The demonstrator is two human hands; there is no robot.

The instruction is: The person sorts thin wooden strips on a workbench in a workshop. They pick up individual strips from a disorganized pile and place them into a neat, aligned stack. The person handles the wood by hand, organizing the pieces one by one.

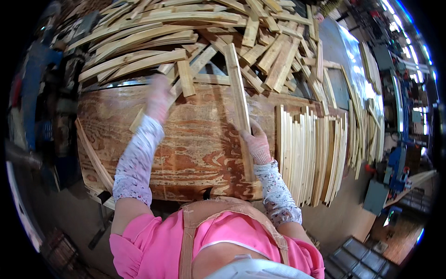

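Note:
My right hand [258, 145], in a pale pinkish knit glove, is closed on the lower part of a long wooden strip [237, 83]. The strip stretches away from me over the brown plywood tabletop [200, 139], its far end by the heap. My left hand [159, 96], gloved alike, is smeared by motion at the near left edge of the heap of wooden strips [181, 16]. Its fingers cannot be made out, nor whether they hold anything. A short wooden piece [136, 121] lies beside my left wrist, partly hidden by the forearm.
Several strips stand side by side in a neat row [311, 158] on the table's right. A curved strip [94, 156] lies along the left edge. Farther right, more strips [357, 125] lean by a grey metal surface [344, 51]. Blue machinery [396, 167] stands beyond.

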